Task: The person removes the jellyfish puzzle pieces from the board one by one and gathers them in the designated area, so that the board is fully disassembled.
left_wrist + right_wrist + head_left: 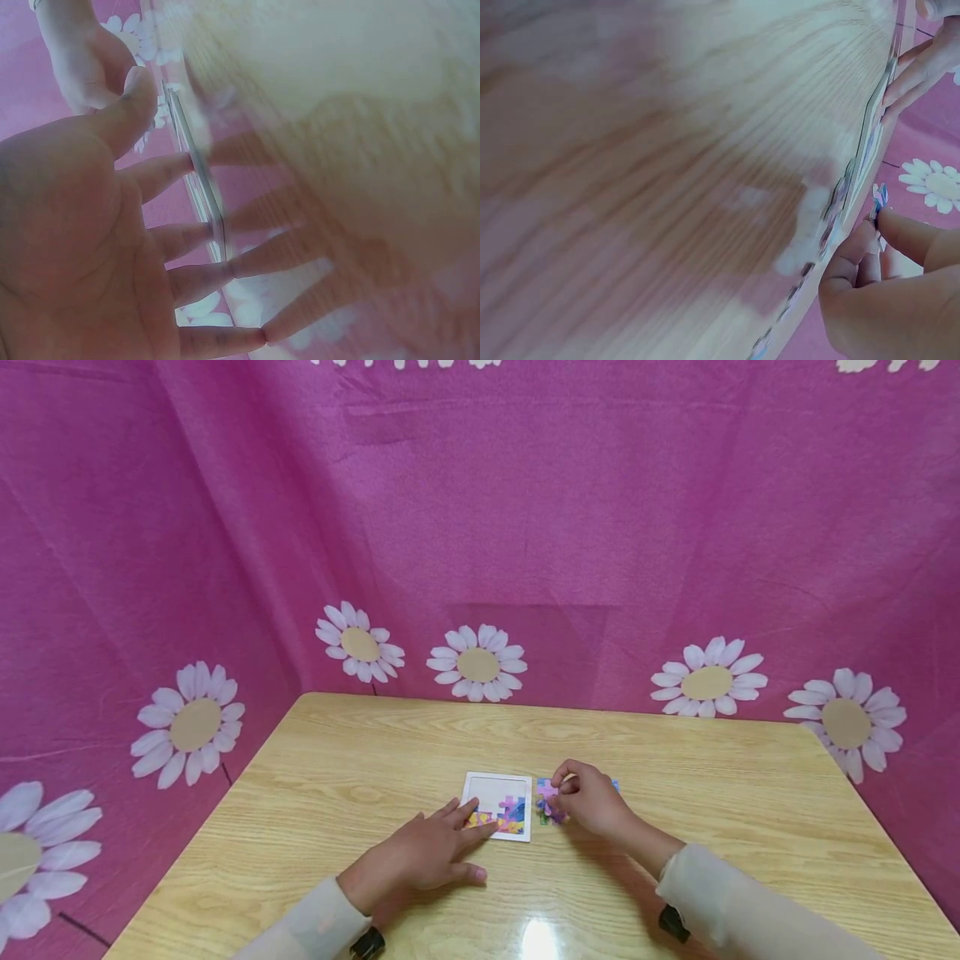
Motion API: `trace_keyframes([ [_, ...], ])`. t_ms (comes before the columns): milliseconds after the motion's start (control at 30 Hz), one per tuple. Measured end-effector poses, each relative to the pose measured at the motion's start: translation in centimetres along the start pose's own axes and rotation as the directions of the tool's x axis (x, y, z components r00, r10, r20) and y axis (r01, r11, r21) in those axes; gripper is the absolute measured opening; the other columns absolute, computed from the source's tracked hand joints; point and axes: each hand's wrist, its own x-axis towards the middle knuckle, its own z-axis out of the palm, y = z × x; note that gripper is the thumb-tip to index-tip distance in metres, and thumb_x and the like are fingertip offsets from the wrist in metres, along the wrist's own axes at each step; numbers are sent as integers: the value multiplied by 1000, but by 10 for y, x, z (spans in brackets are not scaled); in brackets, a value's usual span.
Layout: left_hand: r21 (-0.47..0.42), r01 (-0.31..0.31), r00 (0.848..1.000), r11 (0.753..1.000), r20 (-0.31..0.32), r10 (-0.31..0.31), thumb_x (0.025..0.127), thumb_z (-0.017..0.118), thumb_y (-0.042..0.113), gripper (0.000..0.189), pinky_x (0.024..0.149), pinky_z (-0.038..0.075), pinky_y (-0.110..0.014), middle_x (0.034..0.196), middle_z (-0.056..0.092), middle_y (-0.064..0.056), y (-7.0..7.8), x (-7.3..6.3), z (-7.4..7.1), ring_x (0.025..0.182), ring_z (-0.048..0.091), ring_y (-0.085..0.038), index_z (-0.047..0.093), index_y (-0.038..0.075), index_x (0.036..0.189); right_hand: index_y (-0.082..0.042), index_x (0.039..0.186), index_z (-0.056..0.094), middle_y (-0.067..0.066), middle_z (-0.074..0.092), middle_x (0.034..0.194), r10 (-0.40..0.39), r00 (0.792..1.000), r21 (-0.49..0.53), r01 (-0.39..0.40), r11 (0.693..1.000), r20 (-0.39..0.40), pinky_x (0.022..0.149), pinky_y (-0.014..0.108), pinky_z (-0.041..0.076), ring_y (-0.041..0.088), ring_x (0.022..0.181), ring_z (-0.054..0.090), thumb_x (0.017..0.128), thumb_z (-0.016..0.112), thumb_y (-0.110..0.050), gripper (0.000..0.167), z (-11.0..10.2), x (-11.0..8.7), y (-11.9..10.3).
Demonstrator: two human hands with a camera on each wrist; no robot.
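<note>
A square white puzzle frame (pixel 498 775) lies on the table, with colourful pieces fitted along its bottom and right side. My left hand (pixel 431 850) is spread out, its fingertips resting on the frame's left and lower part. To the right of the frame, my right hand (pixel 596 802) pinches a small puzzle piece (pixel 880 201) between thumb and index finger, lifted above the table in the right wrist view. Beneath and beside that hand are loose puzzle pieces (pixel 545 788), partly hidden by it. The left wrist view shows the left palm (pixel 75 247) with straight fingers at the frame's edge.
The light wooden table (pixel 360 760) reaches back to a pink cloth (pixel 570 527) with white daisies, which also hangs at the left and right. More loose pieces (pixel 787 304) lie in a line along the table in the right wrist view.
</note>
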Motion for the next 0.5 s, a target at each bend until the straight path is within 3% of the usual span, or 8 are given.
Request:
trace_keyframes([
  [200,-3,-9,1000,1000,-6,9,97,55,66,71,109,34,-73,171,24,-7,1,-1,-1,156,23,-36,38,39,160,-3,95,62,4,64,74,-8,1000,-28,8,1000,-18,52,22,42,12,60,57,87,72,7,16,-12,-6,8],
  [500,-1,-21,1000,1000,-12,21,97,54,66,71,109,34,-73,171,24,-8,-1,-2,0,156,24,-36,37,39,160,-3,97,63,3,60,74,-7,1000,-79,5,997,-17,51,23,39,13,61,51,87,71,7,16,-26,-14,21],
])
